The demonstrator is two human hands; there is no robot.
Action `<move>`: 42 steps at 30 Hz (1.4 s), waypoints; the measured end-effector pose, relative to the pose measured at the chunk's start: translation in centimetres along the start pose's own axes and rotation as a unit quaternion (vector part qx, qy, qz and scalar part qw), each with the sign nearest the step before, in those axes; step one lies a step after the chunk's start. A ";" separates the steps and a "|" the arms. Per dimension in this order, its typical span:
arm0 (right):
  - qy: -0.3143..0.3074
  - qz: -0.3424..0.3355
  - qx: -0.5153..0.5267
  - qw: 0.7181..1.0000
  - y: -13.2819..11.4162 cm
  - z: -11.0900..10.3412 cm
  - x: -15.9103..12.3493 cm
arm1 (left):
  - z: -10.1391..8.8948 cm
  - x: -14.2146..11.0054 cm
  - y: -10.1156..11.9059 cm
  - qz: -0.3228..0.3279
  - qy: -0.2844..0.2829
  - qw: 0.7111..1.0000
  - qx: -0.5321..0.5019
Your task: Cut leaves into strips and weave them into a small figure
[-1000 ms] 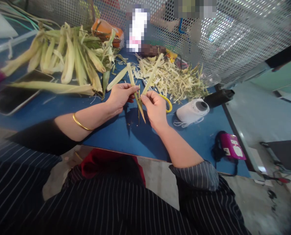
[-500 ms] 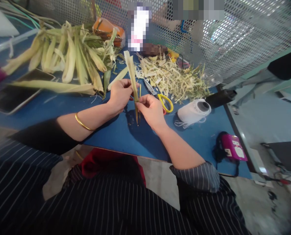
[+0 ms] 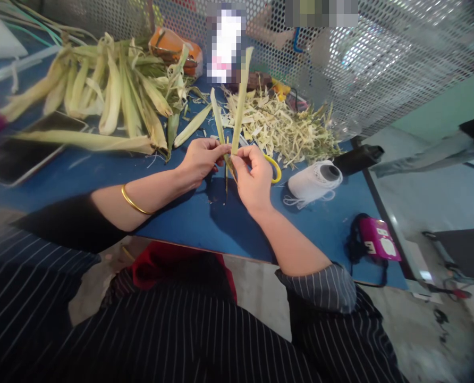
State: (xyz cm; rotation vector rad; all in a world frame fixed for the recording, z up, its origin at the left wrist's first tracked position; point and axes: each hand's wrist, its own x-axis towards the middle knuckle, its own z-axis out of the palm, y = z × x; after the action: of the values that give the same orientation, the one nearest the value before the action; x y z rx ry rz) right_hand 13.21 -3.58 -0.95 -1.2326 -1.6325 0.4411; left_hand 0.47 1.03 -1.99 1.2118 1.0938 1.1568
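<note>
Between thumb and fingers, my right hand [image 3: 254, 178] pinches a long pale corn husk strip [image 3: 243, 101] that stands up above the knuckles. Close beside it my left hand [image 3: 202, 162] is closed on a second, shorter husk strip [image 3: 218, 118]. The lower ends of the strips come down between the hands, over the blue table [image 3: 189, 218]. Scissors with a yellow handle [image 3: 276, 169] lie just behind my right hand, partly covered by it. A single husk piece [image 3: 192, 126] rests on the table beyond my left hand.
Whole corn husks [image 3: 111, 90] are heaped at the left, near a dark tablet-like device [image 3: 17, 159]. Shredded husk [image 3: 280, 125] is piled behind the hands. At the right are a white thread cone [image 3: 312, 183] and a magenta box [image 3: 379, 238]. A perforated metal screen [image 3: 364, 69] stands behind.
The husk strip held upright between both hands is now in two parts. One has swung up and right with my right hand; the other stays with my left.
</note>
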 end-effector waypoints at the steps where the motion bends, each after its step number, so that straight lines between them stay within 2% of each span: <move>1: 0.001 -0.004 0.005 1.000 -0.2 -0.1 -0.1 | -0.1 0.1 -0.1 -0.002 0.002 1.000 0.000; 7: -0.025 0.021 0.102 0.994 -1.5 -0.6 -0.5 | -0.3 0.4 0.0 -0.005 0.036 0.999 0.013; 12: -0.041 0.023 0.168 0.985 -2.7 -2.0 -0.4 | -0.4 0.8 0.1 -0.013 0.061 0.997 0.038; 16: 0.019 0.017 0.198 0.980 -2.0 -2.7 0.4 | -0.7 1.2 -0.1 -0.015 0.069 0.997 0.039; 19: 0.040 0.072 0.193 0.978 -0.2 -2.0 1.1 | -0.7 0.9 0.0 -0.013 0.036 0.999 0.017; 22: 0.002 0.186 0.158 0.970 1.7 -0.7 1.4 | -0.5 0.3 0.2 -0.005 -0.027 0.999 -0.017; 23: -0.011 0.194 0.137 0.971 2.1 -0.4 1.4 | -0.4 0.0 0.3 -0.004 -0.042 0.999 -0.023; 27: -0.034 0.113 0.014 0.993 2.2 0.1 1.0 | -0.2 -0.4 0.3 -0.022 -0.073 0.997 -0.028; 30: -0.040 0.076 -0.050 0.995 1.6 0.0 0.8 | -0.1 -0.4 0.3 -0.026 -0.072 0.996 -0.034; 33: -0.054 0.103 -0.001 0.993 1.4 0.0 0.7 | -0.1 -0.5 0.4 -0.025 -0.055 0.997 -0.042; 36: -0.108 0.154 0.074 0.979 1.4 0.1 0.6 | -0.1 -0.5 0.7 -0.034 -0.049 0.997 -0.057; 42: -0.150 0.169 0.081 0.971 1.1 -0.4 0.8 | -0.4 0.0 1.0 -0.016 -0.051 0.993 -0.103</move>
State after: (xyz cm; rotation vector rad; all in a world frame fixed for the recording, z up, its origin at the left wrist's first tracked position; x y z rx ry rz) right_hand 14.09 -2.55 -1.23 -1.3716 -1.5963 0.9978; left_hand 0.02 1.04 -1.00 1.0769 0.8913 1.1417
